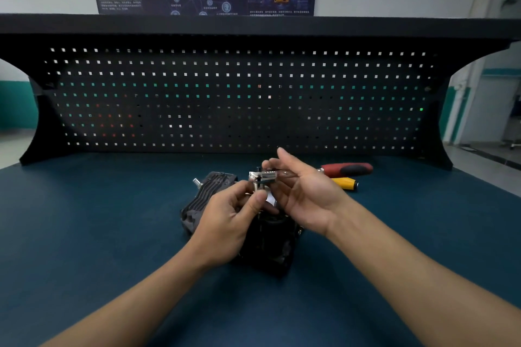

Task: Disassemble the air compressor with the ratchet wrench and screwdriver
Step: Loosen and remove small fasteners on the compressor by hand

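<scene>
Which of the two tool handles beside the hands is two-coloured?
The red-and-black handle, higher in view; the yellow handle below it is nearly all yellow.

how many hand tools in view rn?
2. Ratchet wrench: head over the compressor, red-black handle pointing right. Yellow-handled screwdriver: on the table just beside that handle. The left hand and right hand may hide more.

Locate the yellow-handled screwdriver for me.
Head view: the yellow-handled screwdriver lies on the blue bench top right of centre, just behind the right hand, beside the red-and-black ratchet wrench handle.
</scene>
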